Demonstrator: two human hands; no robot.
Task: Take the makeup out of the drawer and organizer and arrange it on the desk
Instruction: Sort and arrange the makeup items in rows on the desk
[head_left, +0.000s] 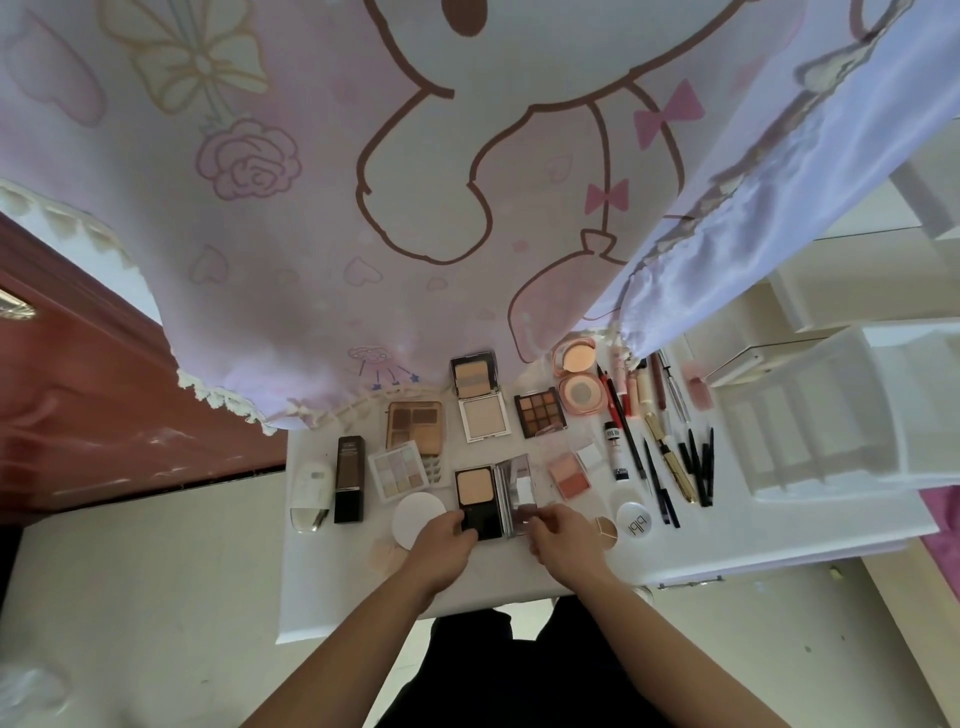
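An open black powder compact with a mirrored lid lies on the white desk near the front edge. My left hand grips the compact's near left corner. My right hand pinches the near edge of the mirrored lid. Around it lie several palettes: a brown one, a pale clear one, a white-cased one, a dark square one and a blush. Pencils and lipsticks lie in rows to the right.
A white organizer stands at the desk's right. A black foundation bottle and a white bottle lie at the left. A round white puff case and a round lid flank my hands. A pink printed curtain hangs over the desk's back.
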